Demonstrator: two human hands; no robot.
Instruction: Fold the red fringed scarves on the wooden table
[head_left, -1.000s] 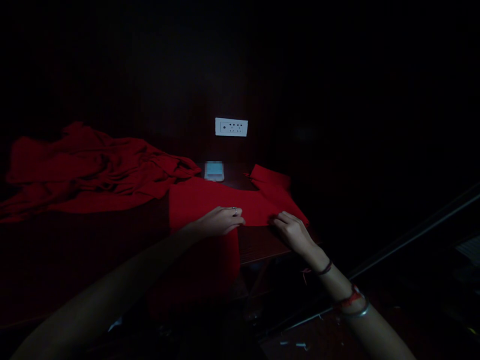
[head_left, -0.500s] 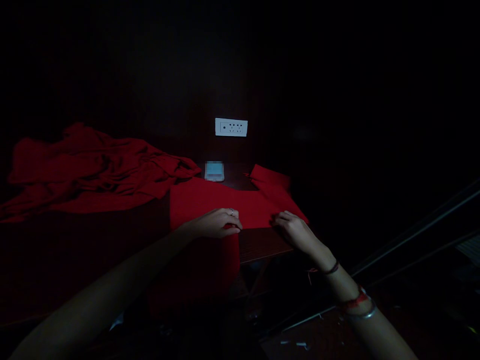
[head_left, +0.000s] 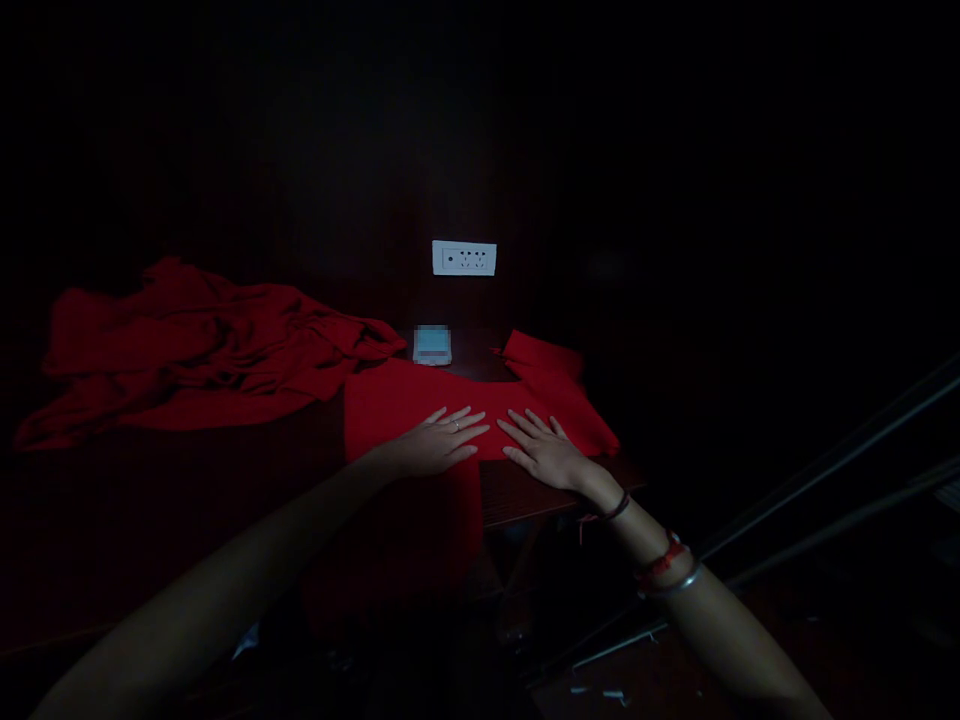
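Flat red fabric piece (head_left: 390, 400) on dark wooden table (head_left: 525, 495), below white rectangular socket plate (head_left: 464, 258); long axis left-right. Left hand (head_left: 431, 447) and right hand (head_left: 551, 457) open, fingers spread on near edge, gripping nothing; right nearer folded end. Crumpled red cloth (head_left: 255, 350) left of plate.

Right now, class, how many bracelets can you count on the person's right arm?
3: a dark one nearest the right hand, a red one further up, and a silver one just beyond it. More may be hidden.
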